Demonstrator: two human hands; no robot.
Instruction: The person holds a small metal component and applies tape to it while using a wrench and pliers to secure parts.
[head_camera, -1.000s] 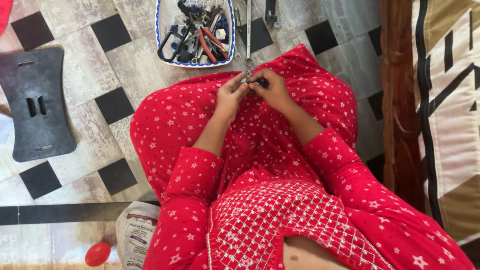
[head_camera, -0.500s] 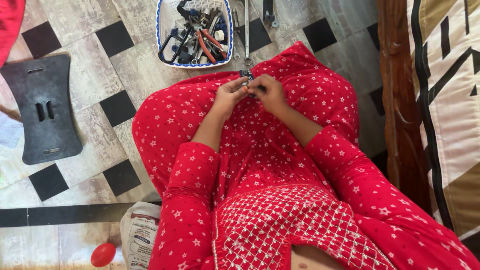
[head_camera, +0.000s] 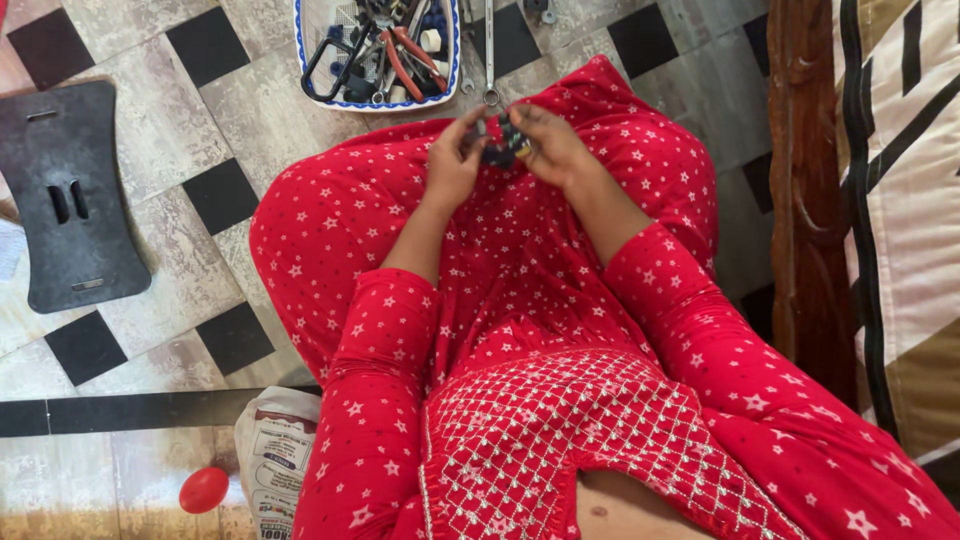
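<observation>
Both forearms reach forward, converging — left hand (head_camera: 452, 165) and right hand (head_camera: 548, 148) close together, fingers curled inward, fingertips nearly meeting — pinching something small between them.

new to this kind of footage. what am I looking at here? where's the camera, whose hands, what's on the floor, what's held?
There is no machine here: a person in red star-patterned clothes sits on a tiled floor and works with bare hands. The single camera is worn on that person's head and looks straight down, so you see their own arms, lap and knees.

The left hand and right hand meet over the knees and hold a small dark part between the fingers. It is too small to tell what it is.

On the floor ahead lies a blue-rimmed tray full of hand tools, among them red-handled pliers, and beside it a long metal wrench. To the left lies a flat dark panel. Near the bottom are a printed bag and a small red ball. Wooden furniture stands to the right.
</observation>
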